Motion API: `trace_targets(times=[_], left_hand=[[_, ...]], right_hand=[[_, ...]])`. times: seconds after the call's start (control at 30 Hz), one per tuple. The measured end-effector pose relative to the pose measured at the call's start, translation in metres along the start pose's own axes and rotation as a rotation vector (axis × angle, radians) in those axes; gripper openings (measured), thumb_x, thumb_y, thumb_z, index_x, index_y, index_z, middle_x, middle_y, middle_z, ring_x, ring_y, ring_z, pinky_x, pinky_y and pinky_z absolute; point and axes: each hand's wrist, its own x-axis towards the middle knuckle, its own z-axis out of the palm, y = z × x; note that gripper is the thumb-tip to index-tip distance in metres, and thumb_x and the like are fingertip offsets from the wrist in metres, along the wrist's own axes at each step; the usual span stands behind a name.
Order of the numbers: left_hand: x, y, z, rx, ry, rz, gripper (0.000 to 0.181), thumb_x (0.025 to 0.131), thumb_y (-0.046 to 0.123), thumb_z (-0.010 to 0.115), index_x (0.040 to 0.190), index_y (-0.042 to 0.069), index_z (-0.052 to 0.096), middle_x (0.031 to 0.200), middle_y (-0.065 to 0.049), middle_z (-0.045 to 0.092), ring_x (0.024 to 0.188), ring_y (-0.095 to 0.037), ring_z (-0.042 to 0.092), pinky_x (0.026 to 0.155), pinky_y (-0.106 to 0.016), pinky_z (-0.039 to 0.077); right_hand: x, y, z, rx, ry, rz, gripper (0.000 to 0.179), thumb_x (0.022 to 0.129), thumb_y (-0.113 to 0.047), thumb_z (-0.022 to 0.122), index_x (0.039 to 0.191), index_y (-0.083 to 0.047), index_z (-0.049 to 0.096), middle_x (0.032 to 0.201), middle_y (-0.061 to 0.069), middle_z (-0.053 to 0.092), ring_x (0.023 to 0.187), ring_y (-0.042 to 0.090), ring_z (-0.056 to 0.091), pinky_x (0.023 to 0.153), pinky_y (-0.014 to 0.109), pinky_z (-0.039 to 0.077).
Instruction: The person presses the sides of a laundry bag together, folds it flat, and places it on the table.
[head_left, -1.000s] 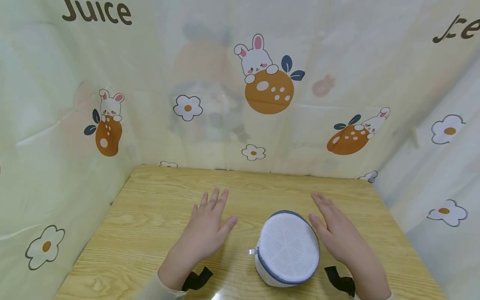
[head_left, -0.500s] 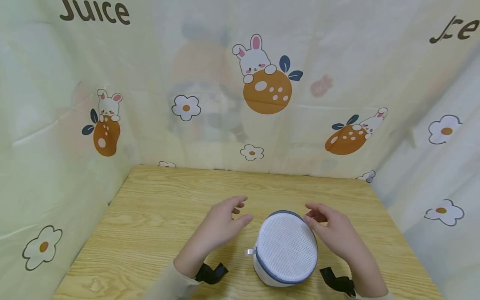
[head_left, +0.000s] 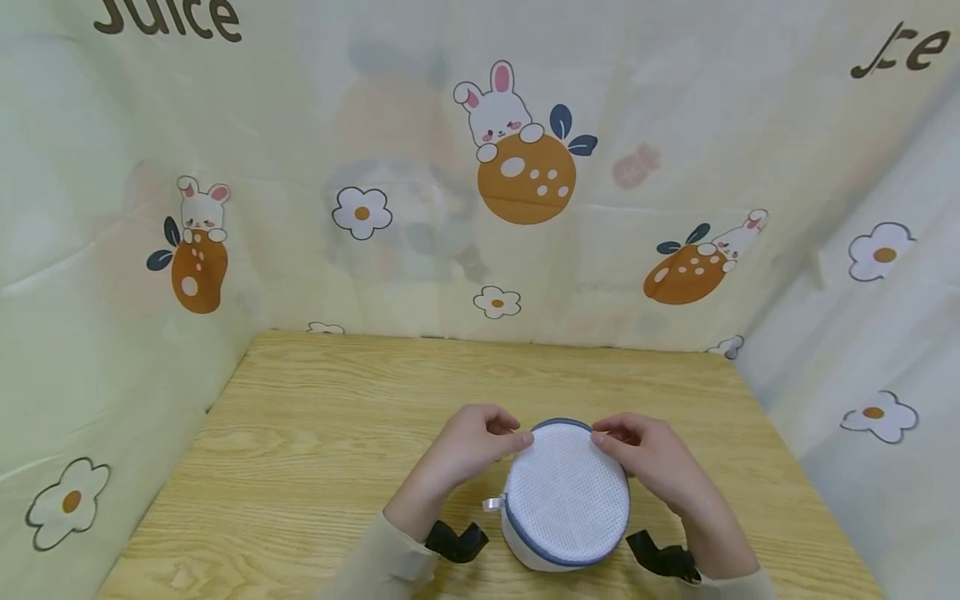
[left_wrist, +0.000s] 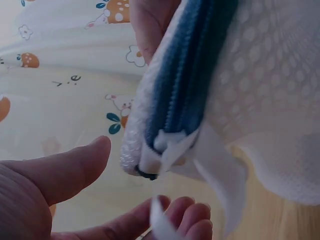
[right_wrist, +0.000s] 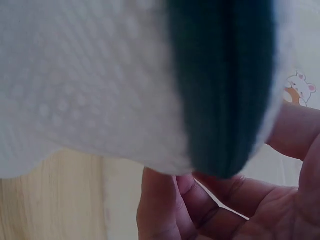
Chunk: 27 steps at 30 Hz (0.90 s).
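Observation:
A round white mesh laundry bag with a blue zipper rim stands on the table in front of me. Its zipper end and white tab show large in the left wrist view. At the bag's far left edge, my left hand has its thumb and bent fingers either side of the rim; a gap shows between thumb and bag in the left wrist view. My right hand pinches the far right part of the rim, thumb on top and fingers behind, partly hidden by the bag.
The wooden table extends around the bag to a printed curtain at the back and both sides. Black straps hang at both wrists, close to the bag's sides.
Both hands have come in toward the bag's far rim, the left from farther off. Their straight fingers have bent, and the right hand has taken hold of the rim. The bag stays put.

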Motion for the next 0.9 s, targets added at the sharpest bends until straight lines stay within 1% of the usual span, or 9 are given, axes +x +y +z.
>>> trace_targets(times=[0.07,0.17,0.3,0.4,0.6,0.7,0.83,0.9], left_hand=[[0.002,-0.003,0.0,-0.062,-0.027,-0.015,0.032,0.093,0.033,0.086,0.11,0.007,0.078,0.098,-0.004,0.075,0.09,-0.023,0.071,0.079,-0.037,0.06],[0.004,-0.007,0.001,-0.134,-0.068,-0.024,0.03,0.092,0.028,0.087,0.109,0.005,0.077,0.095,-0.006,0.076,0.086,-0.025,0.073,0.077,-0.037,0.063],[0.006,-0.01,0.003,-0.171,-0.097,-0.035,0.03,0.091,0.026,0.088,0.11,0.004,0.077,0.094,-0.006,0.076,0.083,-0.021,0.072,0.081,-0.042,0.065],[0.007,-0.011,0.005,-0.192,-0.107,-0.048,0.029,0.092,0.024,0.087,0.109,0.003,0.077,0.094,-0.008,0.076,0.08,-0.019,0.072,0.084,-0.048,0.066],[0.009,-0.011,0.009,-0.233,-0.107,-0.066,0.023,0.094,0.021,0.085,0.106,0.002,0.079,0.093,-0.008,0.076,0.078,-0.017,0.072,0.087,-0.051,0.066],[0.01,-0.012,0.01,-0.253,-0.104,-0.076,0.021,0.094,0.019,0.084,0.104,0.001,0.079,0.092,-0.007,0.075,0.078,-0.015,0.071,0.085,-0.047,0.066],[0.013,-0.016,0.011,-0.286,-0.103,-0.092,0.018,0.095,0.017,0.083,0.103,0.001,0.08,0.091,-0.006,0.075,0.077,-0.015,0.07,0.079,-0.039,0.066],[0.014,-0.019,0.012,-0.305,-0.107,-0.1,0.017,0.095,0.016,0.083,0.103,0.0,0.081,0.09,-0.005,0.075,0.077,-0.014,0.071,0.079,-0.037,0.066]], right_hand=[[0.002,0.002,0.002,0.002,-0.007,-0.005,0.047,0.105,-0.036,0.072,0.136,-0.001,0.068,0.117,0.014,0.074,0.092,0.02,0.067,0.071,0.031,0.062],[0.005,0.003,0.004,-0.007,-0.004,-0.009,0.046,0.104,-0.035,0.073,0.134,0.0,0.069,0.115,0.014,0.075,0.091,0.02,0.066,0.071,0.031,0.06],[0.007,0.004,0.007,-0.032,0.006,-0.004,0.043,0.103,-0.033,0.075,0.13,0.0,0.071,0.112,0.012,0.075,0.092,0.02,0.065,0.073,0.028,0.058],[0.009,0.005,0.009,-0.024,0.008,-0.006,0.04,0.103,-0.032,0.075,0.126,0.0,0.073,0.11,0.012,0.075,0.092,0.02,0.065,0.074,0.028,0.057],[0.012,0.007,0.011,0.05,0.021,-0.012,0.034,0.103,-0.027,0.074,0.12,0.002,0.073,0.104,0.014,0.075,0.087,0.02,0.067,0.072,0.029,0.06],[0.015,0.009,0.013,0.095,0.024,0.001,0.033,0.103,-0.025,0.075,0.119,0.004,0.073,0.1,0.012,0.075,0.084,0.018,0.068,0.07,0.029,0.061],[0.018,0.012,0.015,0.198,-0.018,0.006,0.035,0.104,-0.021,0.074,0.119,0.009,0.071,0.094,0.008,0.074,0.077,0.015,0.07,0.067,0.031,0.062],[0.02,0.014,0.016,0.252,-0.046,0.008,0.036,0.104,-0.02,0.073,0.12,0.012,0.069,0.091,0.007,0.074,0.075,0.014,0.071,0.066,0.031,0.063]])
